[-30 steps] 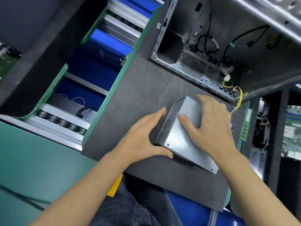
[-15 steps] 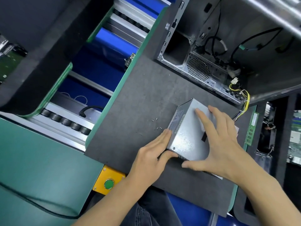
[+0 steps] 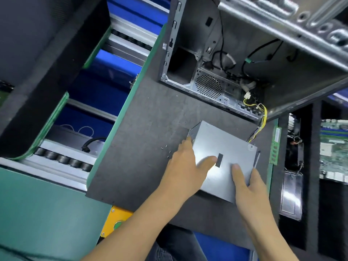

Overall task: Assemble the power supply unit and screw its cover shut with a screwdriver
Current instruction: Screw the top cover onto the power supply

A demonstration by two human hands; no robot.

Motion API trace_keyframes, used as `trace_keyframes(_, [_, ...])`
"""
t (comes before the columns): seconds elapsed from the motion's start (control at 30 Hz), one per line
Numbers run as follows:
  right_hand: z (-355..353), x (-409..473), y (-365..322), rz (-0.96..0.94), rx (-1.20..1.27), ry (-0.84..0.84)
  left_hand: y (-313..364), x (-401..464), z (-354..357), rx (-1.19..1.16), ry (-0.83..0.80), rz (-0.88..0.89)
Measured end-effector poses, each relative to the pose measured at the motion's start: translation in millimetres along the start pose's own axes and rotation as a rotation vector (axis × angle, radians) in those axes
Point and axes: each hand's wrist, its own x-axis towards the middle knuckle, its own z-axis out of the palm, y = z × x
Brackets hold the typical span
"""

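Power supply unit [image 3: 226, 155]: grey sheet-metal box lying flat on the dark counter [image 3: 150, 119], its broad cover face upward, near the front edge of the mat and just in front of the open computer case [image 3: 235, 59].
Cover detail: small black rectangular patch [image 3: 219, 160] near the middle of the top face; a screw hole [image 3: 250, 146] shows at the far right corner.
Cable bundle [image 3: 260, 121]: yellow and dark wires running from the far right corner of the box up toward the case interior.
Left hand [image 3: 185, 170]: laid over the left edge of the box, fingers reaching onto the top face, thumb side against the left wall; grip closed around that edge of the power supply unit.
Right hand [image 3: 248, 183]: set on the near right corner, one finger extended flat on the cover, the rest wrapped over the right edge; grip holding the same box.
Loose screws [image 3: 166, 151]: several small dark ones scattered on the counter just left of the left hand.
Memory module [image 3: 275, 146]: green strip lying along the right border of the counter, beside the box.
Computer case interior: perforated round fan grille [image 3: 208, 86] in the rear panel, black cables hanging inside.
Button housing [image 3: 117, 221]: yellow block with a green button below the counter's front edge.
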Motion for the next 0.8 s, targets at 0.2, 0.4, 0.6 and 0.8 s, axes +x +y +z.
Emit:
trace_keyframes(0.2, [-2,-3,1,-0.072,0.035,0.034,2,-10,-5,0.080,0.101,0.066])
trace_keyframes(0.4, [-2,-3,-5,-0.086,0.006,0.006,1,-16,-10,0.091,0.191,0.120])
trace_keyframes(0.6, [-7,-6,-10,-0.132,-0.030,0.028,3,-24,-8,0.129,0.201,0.132])
trace_keyframes(0.8, [-14,-5,-16,-0.166,-0.060,0.014,0,-29,-8,0.126,0.219,0.147])
